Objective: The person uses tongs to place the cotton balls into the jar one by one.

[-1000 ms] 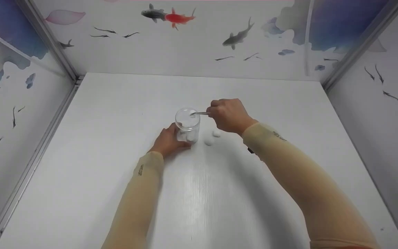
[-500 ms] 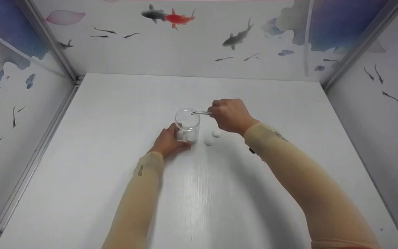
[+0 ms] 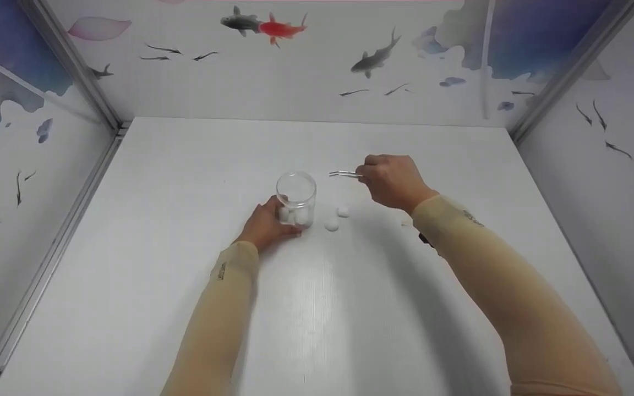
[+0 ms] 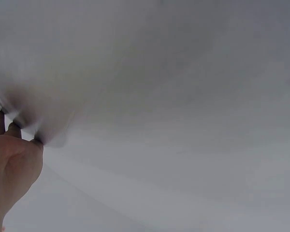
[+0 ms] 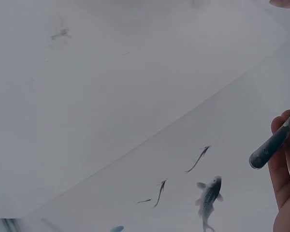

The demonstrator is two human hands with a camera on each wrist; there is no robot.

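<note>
A clear open-topped jar [image 3: 296, 191] stands upright on the white table, with several white cotton balls [image 3: 301, 215] inside. My left hand [image 3: 264, 224] grips the jar low on its left side; in the left wrist view the same hand [image 4: 17, 164] shows at the left edge. Metal tweezers [image 3: 345, 174] are pinched in my right hand [image 3: 394, 180], their tips slightly apart with nothing between them, right of the jar's rim. In the right wrist view the tweezers' rounded back end [image 5: 269, 149] sticks out from the hand. Two cotton balls [image 3: 332, 224] lie right of the jar.
A small pale piece [image 3: 406, 223] shows on the table beside my right sleeve [image 3: 476, 247]. White panels [image 3: 185, 88] painted with fish enclose the table [image 3: 185, 165] at the back and both sides.
The tweezers let go of a cotton ball over the jar, and one more shows inside. My right hand has drawn the tweezers right, clear of the rim. My left hand keeps its grip.
</note>
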